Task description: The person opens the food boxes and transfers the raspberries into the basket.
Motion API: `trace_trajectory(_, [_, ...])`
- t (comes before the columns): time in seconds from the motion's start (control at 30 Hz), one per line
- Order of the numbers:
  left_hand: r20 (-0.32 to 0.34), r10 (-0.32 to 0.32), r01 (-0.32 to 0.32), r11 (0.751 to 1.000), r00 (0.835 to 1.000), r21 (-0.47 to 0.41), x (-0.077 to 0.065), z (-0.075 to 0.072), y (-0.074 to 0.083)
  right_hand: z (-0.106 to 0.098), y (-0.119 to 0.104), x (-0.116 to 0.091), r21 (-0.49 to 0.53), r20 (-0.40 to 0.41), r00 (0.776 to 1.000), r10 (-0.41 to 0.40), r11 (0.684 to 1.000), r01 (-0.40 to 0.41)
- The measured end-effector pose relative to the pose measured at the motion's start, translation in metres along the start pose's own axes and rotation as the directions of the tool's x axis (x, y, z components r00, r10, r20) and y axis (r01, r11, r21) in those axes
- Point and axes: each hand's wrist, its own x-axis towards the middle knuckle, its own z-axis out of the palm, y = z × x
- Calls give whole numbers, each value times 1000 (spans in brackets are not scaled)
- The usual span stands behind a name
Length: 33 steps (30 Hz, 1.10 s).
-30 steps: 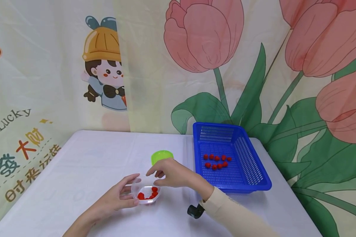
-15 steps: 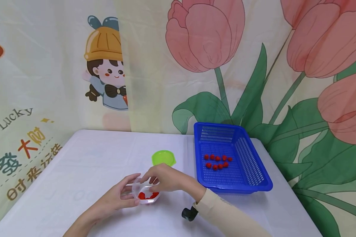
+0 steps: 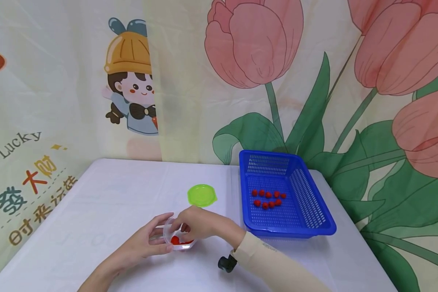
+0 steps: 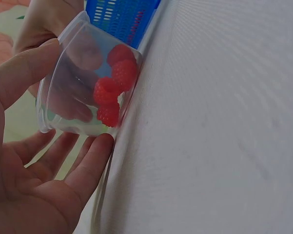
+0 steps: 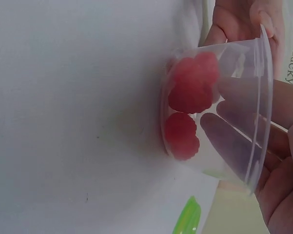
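Observation:
My left hand (image 3: 147, 239) holds a clear plastic cup (image 3: 183, 247) low at the white tabletop, thumb at the rim and fingers along the opposite side. Several red raspberries (image 4: 107, 91) lie at the bottom of the cup, seen through its wall in both wrist views. From above, my right hand (image 3: 198, 223) reaches into the cup. Through the wall in the right wrist view, its fingers (image 5: 224, 141) point down towards the raspberries (image 5: 190, 87), spread apart from the thumb. No raspberry shows clearly pinched between them.
A bright green lid (image 3: 202, 195) lies flat on the white tablecloth (image 3: 142, 182) beyond the cup. At the right stands a blue perforated basket (image 3: 288, 232) with several raspberries (image 3: 268, 195) in it. A printed curtain (image 3: 182, 81) hangs behind the table.
My right hand has come down from above the cup and gone into it, moving slightly left. The left hand keeps its hold on the cup. More of the green lid shows.

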Motion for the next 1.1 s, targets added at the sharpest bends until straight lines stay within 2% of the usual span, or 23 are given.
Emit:
trace_trajectory(0.4, [25,0,1,1000,1000,-27,-1,0,1,7,2,8,25,34,999,-1,1000,0])
trace_trajectory(0.87, [24,0,1,1000,1000,-30,-1,-1,1,5,-3,10,-70,78,996,-37,997,42])
trace_trajectory(1.1, [26,-29,31,998,999,-54,-3,0,4,3,-5,11,-99,92,995,-42,994,51])
